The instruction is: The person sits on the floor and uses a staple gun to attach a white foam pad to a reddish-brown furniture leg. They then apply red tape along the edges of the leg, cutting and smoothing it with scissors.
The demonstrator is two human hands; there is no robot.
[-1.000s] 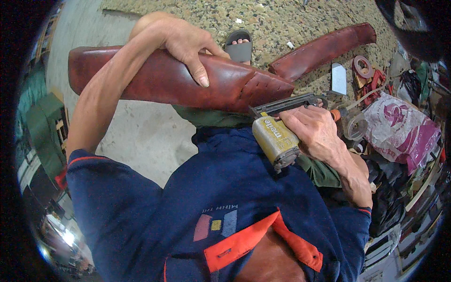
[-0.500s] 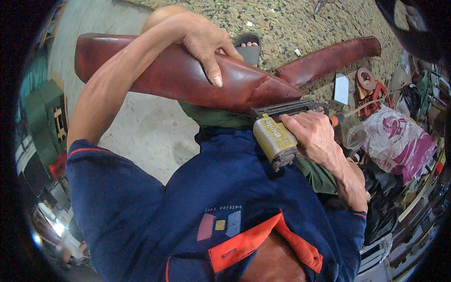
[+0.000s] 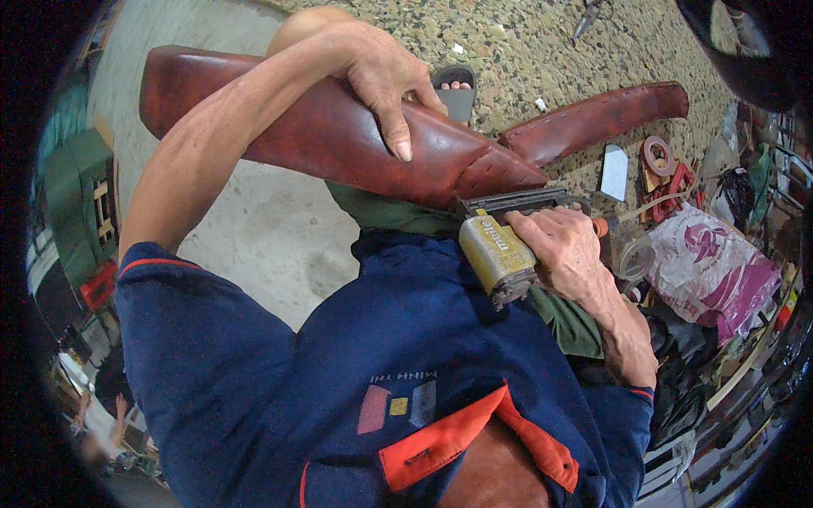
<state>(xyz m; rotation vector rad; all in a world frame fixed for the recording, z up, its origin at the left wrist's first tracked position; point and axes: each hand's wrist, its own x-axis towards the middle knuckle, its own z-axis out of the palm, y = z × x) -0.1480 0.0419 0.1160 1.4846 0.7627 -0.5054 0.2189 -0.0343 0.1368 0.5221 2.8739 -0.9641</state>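
Observation:
A long padded piece covered in reddish-brown leather [image 3: 339,135] lies across my lap. My left hand [image 3: 391,80] presses down on its top, fingers curled over the far edge. My right hand [image 3: 563,250] grips a yellow staple gun [image 3: 495,254], its dark nose set against the tapered right end of the leather piece, where a row of stitching or staples shows. A second brown leather piece [image 3: 593,123] lies on the speckled floor beyond.
My foot in a grey sandal [image 3: 457,93] rests on the terrazzo floor. To the right lie a pink and white plastic bag [image 3: 707,267], a roll of red tape [image 3: 659,155], a white scrap [image 3: 613,161] and cluttered tools. A green crate [image 3: 76,195] stands at left.
My left hand has slid rightward along the leather piece, toward its tapered end. The staple gun stays at the same end in my right hand.

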